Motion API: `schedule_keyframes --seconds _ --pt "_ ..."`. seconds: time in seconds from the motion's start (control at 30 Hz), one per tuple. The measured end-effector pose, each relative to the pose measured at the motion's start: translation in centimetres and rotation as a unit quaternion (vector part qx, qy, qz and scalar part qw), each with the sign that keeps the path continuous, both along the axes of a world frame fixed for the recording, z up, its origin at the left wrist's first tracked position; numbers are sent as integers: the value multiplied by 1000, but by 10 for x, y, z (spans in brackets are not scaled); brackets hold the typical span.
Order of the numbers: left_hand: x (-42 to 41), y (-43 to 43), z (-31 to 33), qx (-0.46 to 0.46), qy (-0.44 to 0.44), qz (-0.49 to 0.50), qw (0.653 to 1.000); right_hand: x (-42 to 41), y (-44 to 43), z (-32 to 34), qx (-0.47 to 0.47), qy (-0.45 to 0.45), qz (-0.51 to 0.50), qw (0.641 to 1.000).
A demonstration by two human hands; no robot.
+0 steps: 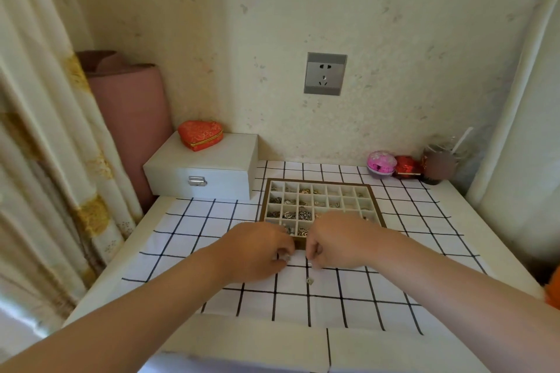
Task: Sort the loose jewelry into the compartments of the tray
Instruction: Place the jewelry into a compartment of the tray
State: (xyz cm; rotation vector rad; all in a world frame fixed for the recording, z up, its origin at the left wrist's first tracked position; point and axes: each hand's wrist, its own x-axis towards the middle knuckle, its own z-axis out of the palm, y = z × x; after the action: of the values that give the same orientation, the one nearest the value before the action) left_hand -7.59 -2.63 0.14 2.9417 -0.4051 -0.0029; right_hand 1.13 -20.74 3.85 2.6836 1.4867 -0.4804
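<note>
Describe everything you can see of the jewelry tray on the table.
The tray is a flat rectangle with a brown frame and a cream grid of small square compartments. It lies on the checked cloth right of the white box. Left and middle cells hold metallic pieces; several right ones look empty. The left hand and right hand hide its near edge.

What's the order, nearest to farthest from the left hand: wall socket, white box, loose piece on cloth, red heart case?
1. Loose piece, right of left hand.
2. White box, back left.
3. Red heart case, atop it.
4. Wall socket, behind.
</note>
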Motion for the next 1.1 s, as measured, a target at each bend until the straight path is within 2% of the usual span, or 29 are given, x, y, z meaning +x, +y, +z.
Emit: schedule_keyframes --seconds 0.2,0.47,0.53,0.6,0.7,0.83,1.0,1.03,1.1 --pt "-2 -5 -8 -5 -1 -11 1000 -5 0 -11 12 7 -10 1000" --pt "-2 -14 -5 -81 27 21 996 -4 -7 -21 -19 23 -8 1000" --pt "0 -16 -3 -127 27 39 991 -3 -9 -19 7 48 -21 999" --pt "3 -17 2 -222 28 67 972 -1 -11 -11 83 57 -42 994" --pt "9 -24 17 -398 32 137 906 2 -13 4 244 44 -68 966" --pt "18 -33 38 -609 60 196 767 10 -11 10 390 19 -96 916" --pt "34 -34 52 -730 83 208 646 22 -5 20 461 31 -130 877" --pt "37 -34 54 -744 90 206 629 26 -5 23 467 52 -135 872" --pt "44 -35 59 -754 93 203 617 32 -5 32 475 107 -149 860"
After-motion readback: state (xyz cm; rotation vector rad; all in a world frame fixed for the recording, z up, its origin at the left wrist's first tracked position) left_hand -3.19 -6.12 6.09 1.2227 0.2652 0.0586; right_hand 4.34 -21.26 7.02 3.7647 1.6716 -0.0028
